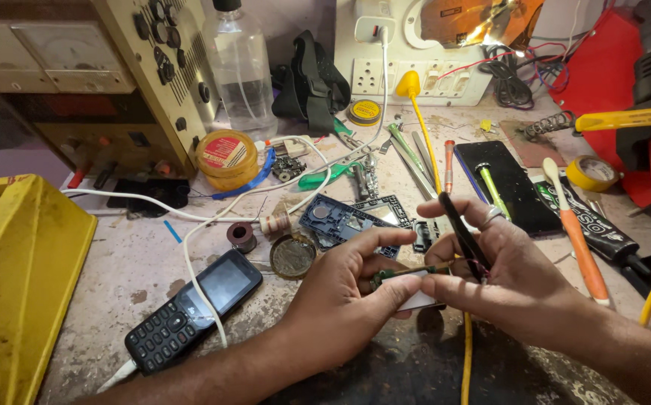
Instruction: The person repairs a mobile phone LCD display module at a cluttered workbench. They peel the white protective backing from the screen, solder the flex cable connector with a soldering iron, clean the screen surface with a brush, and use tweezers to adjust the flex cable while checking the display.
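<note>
My left hand (348,292) and my right hand (505,270) meet over the bench near its front edge. Between thumbs and fingers they pinch a small green circuit board with a white part (414,289). My right hand also grips a dark pen-shaped tool with a yellow cord (457,229), its tip pointing down at the small board. Just beyond my fingers lies an opened blue phone board (336,221) next to a keypad frame (385,210). A black keypad phone (194,311) lies to the left of my left forearm.
A yellow box (18,277) stands at the left, a beige meter unit (78,82) and clear bottle (239,67) behind. Screwdrivers, tweezers, a black smartphone (509,184), tape roll (592,172), solder tin (224,157) and white cables crowd the bench. A white switchboard (408,71) is at the back.
</note>
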